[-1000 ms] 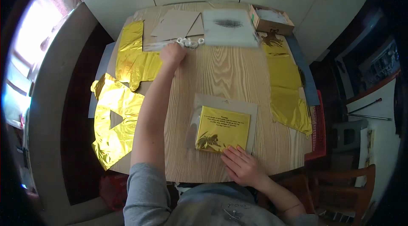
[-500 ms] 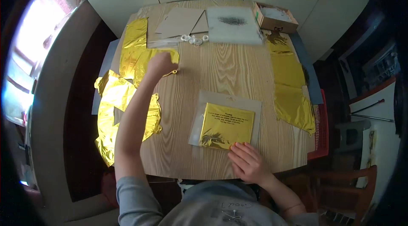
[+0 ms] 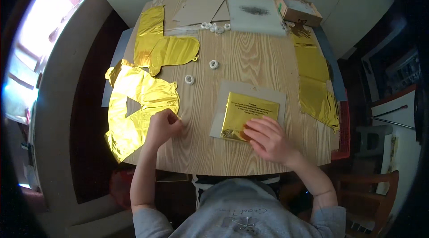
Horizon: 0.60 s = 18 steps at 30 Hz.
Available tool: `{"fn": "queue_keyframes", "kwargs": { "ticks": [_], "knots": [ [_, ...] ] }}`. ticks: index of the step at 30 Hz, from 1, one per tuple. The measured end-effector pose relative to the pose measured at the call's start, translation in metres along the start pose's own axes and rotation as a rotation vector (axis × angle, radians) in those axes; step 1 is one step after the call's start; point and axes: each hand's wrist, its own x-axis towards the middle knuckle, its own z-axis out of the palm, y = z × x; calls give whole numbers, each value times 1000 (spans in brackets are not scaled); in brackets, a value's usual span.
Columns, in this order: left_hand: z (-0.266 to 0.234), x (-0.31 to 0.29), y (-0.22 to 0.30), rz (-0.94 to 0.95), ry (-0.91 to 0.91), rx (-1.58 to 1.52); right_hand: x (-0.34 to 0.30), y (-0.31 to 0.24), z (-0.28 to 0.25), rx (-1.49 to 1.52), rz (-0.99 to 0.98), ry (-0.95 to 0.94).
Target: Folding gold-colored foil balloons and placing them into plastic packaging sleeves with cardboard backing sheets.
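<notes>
My left hand (image 3: 164, 127) is closed, its fingers curled together at the edge of a flat gold foil balloon (image 3: 147, 90) with a triangular hole. What its fingers hold, if anything, is hidden. My right hand (image 3: 270, 140) lies with fingers stretched over the lower part of a folded gold foil packet (image 3: 243, 110). That packet sits on a grey-white card or sleeve (image 3: 217, 119). Between the balloons and the packet rest two small white ribbon coils, one nearer (image 3: 189, 79) and one farther (image 3: 214, 64).
An L-shaped gold foil balloon (image 3: 149, 36) lies at the far left, another gold foil piece (image 3: 310, 70) along the right edge. At the back are grey cardboard (image 3: 196, 9), several white coils (image 3: 218, 28), a translucent sheet (image 3: 254, 23) and an open cardboard box (image 3: 301, 16).
My left hand has come back from the L-shaped balloon toward me. Two white coils now show on the middle of the table. My right hand has moved farther onto the packet. The view has shifted.
</notes>
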Motion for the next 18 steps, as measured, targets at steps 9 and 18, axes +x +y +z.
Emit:
{"fn": "queue_keyframes", "kwargs": {
  "ticks": [9, 18],
  "knots": [
    [10, -18, -2, 97, 136, -87, 92, 8, 36, -42, -180, -26],
    [39, -57, -21, 74, 275, -155, 201, 57, 116, -406, -316, -218]
  ]
}}
